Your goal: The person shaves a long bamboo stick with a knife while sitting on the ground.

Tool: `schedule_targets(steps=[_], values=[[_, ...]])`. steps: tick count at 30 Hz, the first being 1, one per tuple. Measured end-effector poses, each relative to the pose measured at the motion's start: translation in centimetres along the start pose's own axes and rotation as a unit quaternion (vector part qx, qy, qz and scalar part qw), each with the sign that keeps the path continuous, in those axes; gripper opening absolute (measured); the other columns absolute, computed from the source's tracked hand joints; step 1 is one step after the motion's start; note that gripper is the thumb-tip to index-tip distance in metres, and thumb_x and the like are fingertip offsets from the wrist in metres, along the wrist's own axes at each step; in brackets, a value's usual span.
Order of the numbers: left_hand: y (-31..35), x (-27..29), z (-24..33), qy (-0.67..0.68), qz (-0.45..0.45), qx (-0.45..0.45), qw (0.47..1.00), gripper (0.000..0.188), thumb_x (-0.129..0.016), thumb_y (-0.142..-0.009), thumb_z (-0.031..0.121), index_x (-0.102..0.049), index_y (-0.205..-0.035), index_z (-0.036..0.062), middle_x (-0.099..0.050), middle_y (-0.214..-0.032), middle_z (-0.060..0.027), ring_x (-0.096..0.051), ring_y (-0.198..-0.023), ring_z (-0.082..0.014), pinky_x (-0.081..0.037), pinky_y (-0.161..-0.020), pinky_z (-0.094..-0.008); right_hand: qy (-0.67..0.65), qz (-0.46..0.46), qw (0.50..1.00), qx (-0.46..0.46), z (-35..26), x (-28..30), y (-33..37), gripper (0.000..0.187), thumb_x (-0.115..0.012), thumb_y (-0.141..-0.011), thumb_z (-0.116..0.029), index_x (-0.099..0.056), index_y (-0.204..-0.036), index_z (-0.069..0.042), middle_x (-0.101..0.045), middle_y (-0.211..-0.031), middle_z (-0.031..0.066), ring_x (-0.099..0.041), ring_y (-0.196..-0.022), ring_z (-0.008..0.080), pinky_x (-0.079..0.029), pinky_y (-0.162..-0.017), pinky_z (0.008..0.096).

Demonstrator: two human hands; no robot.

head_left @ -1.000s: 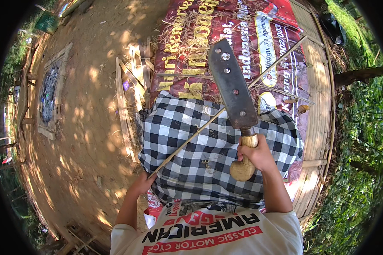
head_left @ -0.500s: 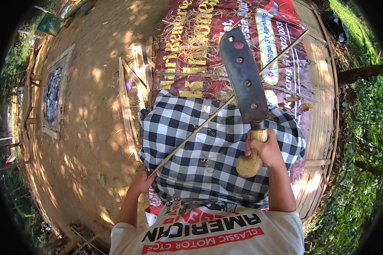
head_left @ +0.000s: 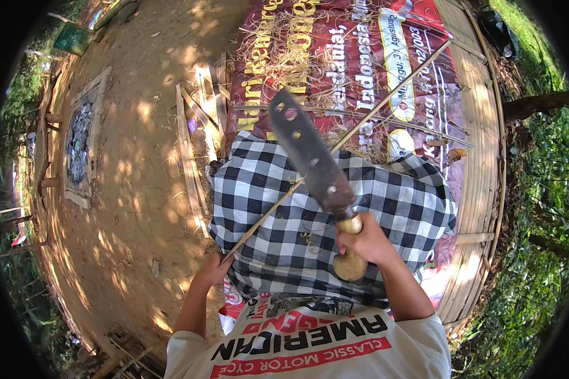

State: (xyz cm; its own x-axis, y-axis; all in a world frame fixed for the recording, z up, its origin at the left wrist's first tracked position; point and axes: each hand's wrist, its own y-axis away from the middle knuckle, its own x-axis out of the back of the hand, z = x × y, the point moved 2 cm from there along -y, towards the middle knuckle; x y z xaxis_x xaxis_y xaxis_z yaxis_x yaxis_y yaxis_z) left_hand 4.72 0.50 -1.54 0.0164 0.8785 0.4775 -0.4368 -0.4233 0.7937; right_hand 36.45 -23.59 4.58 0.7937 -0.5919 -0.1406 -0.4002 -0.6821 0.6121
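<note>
My right hand (head_left: pixel 364 242) grips the wooden handle of a big dark cleaver-like blade (head_left: pixel 307 152) with holes in it, held over my lap with its tip pointing up and left. My left hand (head_left: pixel 212 270) holds the near end of a long thin bamboo strip (head_left: pixel 373 115) that runs diagonally up to the right, passing under the blade. A black-and-white checked cloth (head_left: pixel 265 208) covers my lap beneath both.
A red printed banner (head_left: pixel 360 57) strewn with bamboo shavings lies on a bamboo-slat platform (head_left: pixel 480 158). Split bamboo pieces (head_left: pixel 199 114) sit at its left edge. Bare dirt ground (head_left: pixel 133 177) lies left, with a framed ash pit (head_left: pixel 82 136). Greenery is at the right.
The blade has swung left, its tip tilting from upright toward the upper left, and it now lies across the strip. My left hand keeps its hold on the strip.
</note>
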Motion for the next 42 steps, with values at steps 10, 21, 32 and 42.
schedule_targets(steps=[10,21,32,42], values=[[-0.9,-1.0,-2.2,0.033,0.032,-0.050,0.998,0.048,-0.056,-0.091,0.037,-0.063,-0.100,-0.0092,-0.065,-0.083,-0.0269,-0.066,-0.080,-0.0351,-0.048,-0.073,-0.0414,-0.044,0.009,0.999,0.021,-1.6,0.4,0.3,0.007,-0.061,-0.071,0.000,-0.059,-0.076,0.004,-0.060,-0.063,0.0064,-0.059,-0.055,0.0132,-0.047,-0.052,0.0285],[-0.2,-0.9,-0.9,0.072,0.039,-0.065,0.994,0.047,-0.055,-0.091,0.036,-0.062,-0.099,-0.0101,-0.065,-0.084,-0.0273,-0.066,-0.085,-0.0344,-0.048,-0.074,-0.0412,-0.039,-0.016,0.999,0.014,-1.2,-0.5,0.5,0.008,-0.059,-0.071,0.006,-0.057,-0.079,0.004,-0.059,-0.064,0.0073,-0.058,-0.055,0.0146,-0.047,-0.052,0.0295],[-0.6,-1.4,-2.8,0.049,0.058,-0.071,0.995,0.051,-0.056,-0.091,0.038,-0.059,-0.080,-0.0112,-0.056,-0.063,-0.0209,-0.054,-0.061,-0.0247,-0.045,-0.063,-0.0404,-0.068,-0.176,0.979,-0.082,0.9,-1.6,0.0,0.008,-0.061,-0.071,0.001,-0.058,-0.078,0.003,-0.059,-0.065,0.0073,-0.059,-0.055,0.0153,-0.049,-0.053,0.0297],[1.5,0.1,-0.7,0.069,0.030,-0.050,0.996,0.052,-0.055,-0.094,0.039,-0.056,-0.074,-0.0093,-0.050,-0.058,-0.0133,-0.048,-0.058,-0.0178,-0.042,-0.058,-0.0383,-0.190,-0.123,0.970,-0.093,-1.1,-0.8,1.3,0.019,-0.064,-0.067,0.002,-0.056,-0.084,0.004,-0.057,-0.064,0.0101,-0.058,-0.052,0.0188,-0.049,-0.051,0.0319]])
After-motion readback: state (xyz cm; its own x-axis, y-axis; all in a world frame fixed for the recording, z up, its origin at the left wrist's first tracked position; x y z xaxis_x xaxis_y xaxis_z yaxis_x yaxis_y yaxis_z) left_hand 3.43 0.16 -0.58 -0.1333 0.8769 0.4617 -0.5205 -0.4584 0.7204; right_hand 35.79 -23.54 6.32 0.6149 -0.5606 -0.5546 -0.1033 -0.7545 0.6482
